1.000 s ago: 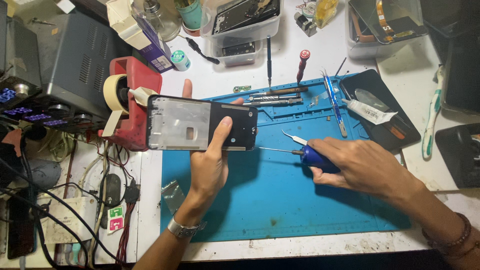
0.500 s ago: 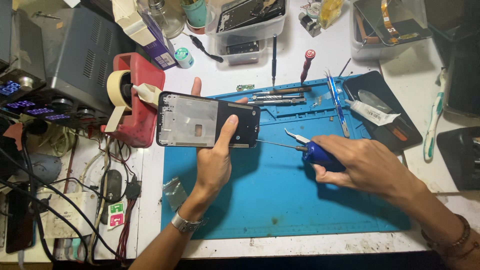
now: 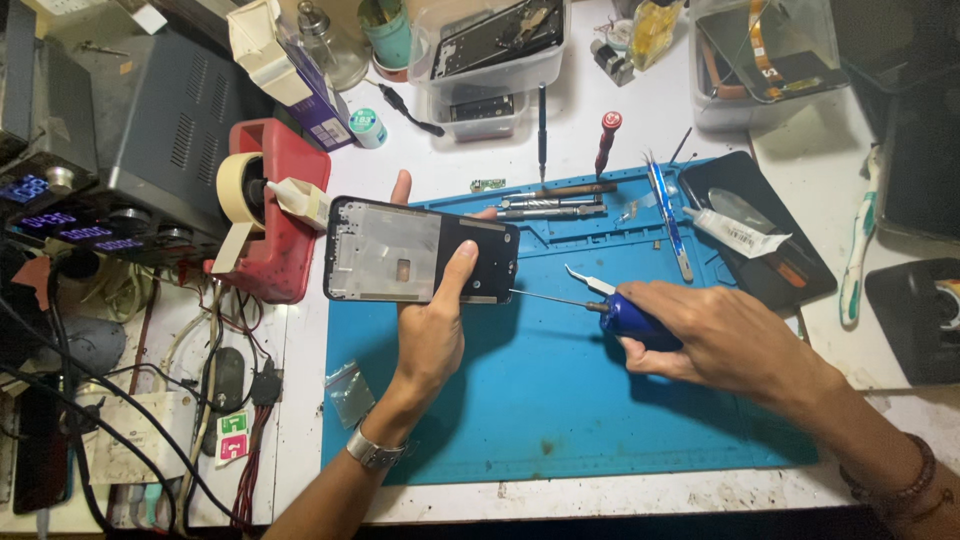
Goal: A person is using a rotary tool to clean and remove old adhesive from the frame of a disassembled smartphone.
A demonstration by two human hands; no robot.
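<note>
Left hand [image 3: 425, 335] grips phone frame [image 3: 420, 250] above mat [image 3: 560, 400]; right hand [image 3: 715, 335] holds screwdriver [image 3: 610, 312], tip at frame's edge — screw work in hand; next calls for steady seating of the tip.

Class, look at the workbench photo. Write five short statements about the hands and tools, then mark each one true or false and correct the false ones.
1. The left hand holds a phone frame above the blue mat. True.
2. The right hand holds a toothbrush. False: it holds a blue-handled screwdriver; the toothbrush lies on the table at the right.
3. The screwdriver tip points towards the phone frame. True.
4. A roll of tape sits on a green holder. False: the holder is red.
5. The left wrist is bare. False: it wears a watch.
</note>
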